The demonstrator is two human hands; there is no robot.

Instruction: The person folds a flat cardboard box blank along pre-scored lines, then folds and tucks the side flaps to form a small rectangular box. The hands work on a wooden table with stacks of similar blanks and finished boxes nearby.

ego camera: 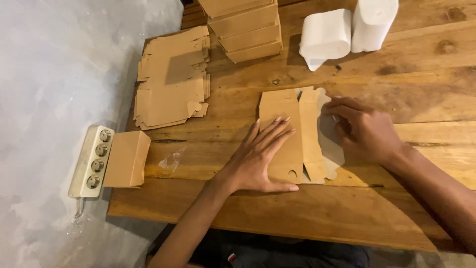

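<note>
Near the middle of the frame a flat brown cardboard box blank point(287, 136) lies on the wooden table point(347, 213), with a white sheet of paper point(331, 144) tucked against its right edge. The left hand point(258, 161) lies flat on the left panel of the blank, fingers spread and straight, palm down, so its grip is open and it presses rather than holds. The right hand point(364, 130) sits at the right side of the blank, over the white sheet, with its fingers curled inward; its fingertips are at the edge of the sheet (whether they pinch it or merely rest on it cannot be told). In the upper left of the frame a stack of flat blanks point(171, 79) lies on the table, and just right of it, at the top edge, stands a pile of folded boxes point(248, 30). Two white paper rolls point(347, 30) stand in the upper right. At the left edge of the table one folded box point(126, 159) sits just beside a white power strip point(91, 161), which overhangs the grey floor point(49, 74).
</note>
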